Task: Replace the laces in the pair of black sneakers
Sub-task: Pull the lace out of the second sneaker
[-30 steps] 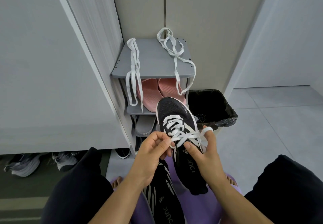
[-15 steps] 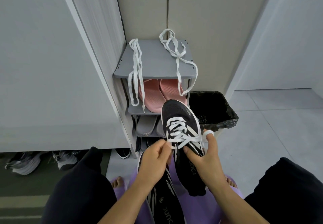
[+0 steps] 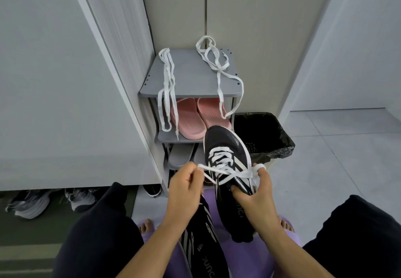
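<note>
- Left hand (image 3: 186,188) is curled up, pinching one end of the white lace (image 3: 225,172) between thumb and fingertips, and the lace runs taut from there over to the shoe.
- Right hand (image 3: 256,195) has the other end of that lace looped round its raised index finger. The thumb and the rest of the fingers are wrapped on the side of the sneaker (image 3: 227,145), holding it up.
- That sneaker is black with white stripes, toe pointing away, laced most of the way, up in the air in front of the knees.
- The other sneaker (image 3: 201,245) lies lower down between the legs, under the left wrist. Can't tell if it's laced.
- Two loose laces (image 3: 167,87) sit on top of the grey rack (image 3: 191,76), ends dangling over the front edge.
- Pink slippers (image 3: 195,117) are on the shelf below.
- Black-lined bin (image 3: 267,134) is just right of the rack, behind the held sneaker's toe.
</note>
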`<state>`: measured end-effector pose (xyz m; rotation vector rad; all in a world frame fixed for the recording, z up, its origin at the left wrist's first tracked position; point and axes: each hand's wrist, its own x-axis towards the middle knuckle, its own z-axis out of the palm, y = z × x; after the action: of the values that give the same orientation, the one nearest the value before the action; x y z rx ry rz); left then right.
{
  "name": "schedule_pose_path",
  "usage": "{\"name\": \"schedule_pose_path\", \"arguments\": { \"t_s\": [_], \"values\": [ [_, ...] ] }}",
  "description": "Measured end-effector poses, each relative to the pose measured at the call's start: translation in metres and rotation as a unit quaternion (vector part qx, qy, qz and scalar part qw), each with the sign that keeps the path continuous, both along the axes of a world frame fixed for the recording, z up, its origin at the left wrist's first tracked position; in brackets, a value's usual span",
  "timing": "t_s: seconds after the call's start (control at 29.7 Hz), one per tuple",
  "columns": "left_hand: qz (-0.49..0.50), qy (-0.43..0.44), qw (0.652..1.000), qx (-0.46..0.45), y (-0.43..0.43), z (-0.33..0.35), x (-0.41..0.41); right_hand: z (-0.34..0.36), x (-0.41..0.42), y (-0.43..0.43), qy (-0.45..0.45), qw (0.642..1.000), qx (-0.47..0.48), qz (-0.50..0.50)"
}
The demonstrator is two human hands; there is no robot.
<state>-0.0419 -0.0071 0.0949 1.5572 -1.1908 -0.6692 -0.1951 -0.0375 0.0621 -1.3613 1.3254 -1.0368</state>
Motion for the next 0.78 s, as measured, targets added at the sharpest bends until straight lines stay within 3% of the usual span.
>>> {"name": "schedule_pose_path", "arguments": {
  "t_s": [0.07, 0.24, 0.34, 0.47, 0.54, 0.61, 0.67, 0.78],
  "values": [
    [0.006, -0.033, 0.999, 0.007, -0.003, -0.005, 0.003, -0.002, -0.001, 0.002, 0.006, 1.0, 0.006, 0.003],
    [-0.124, 0.035, 0.973, 0.191, 0.005, -0.025, -0.024, -0.014, -0.007, 0.014, 0.001, 0.999, 0.039, -0.007],
    [-0.119, -0.022, 0.976, 0.182, 0.005, -0.034, -0.03, -0.026, -0.014, 0.024, 0.029, 0.996, 0.078, -0.025],
    [-0.014, -0.13, 0.981, 0.146, -0.007, -0.03, -0.006, -0.026, -0.025, 0.032, 0.065, 0.992, 0.109, -0.027],
    [-0.046, -0.143, 0.971, 0.187, -0.006, -0.032, -0.007, -0.03, -0.029, 0.036, 0.084, 0.991, 0.101, -0.021],
    [-0.14, -0.22, 0.928, 0.267, 0.003, -0.038, -0.023, -0.036, -0.026, 0.039, 0.083, 0.991, 0.104, -0.01],
    [-0.187, -0.282, 0.894, 0.293, 0.012, -0.048, -0.037, -0.049, -0.026, 0.039, 0.073, 0.992, 0.099, -0.011],
    [-0.15, -0.284, 0.909, 0.266, 0.009, -0.055, -0.035, -0.058, -0.026, 0.039, 0.065, 0.992, 0.108, -0.022]
  ]
}}
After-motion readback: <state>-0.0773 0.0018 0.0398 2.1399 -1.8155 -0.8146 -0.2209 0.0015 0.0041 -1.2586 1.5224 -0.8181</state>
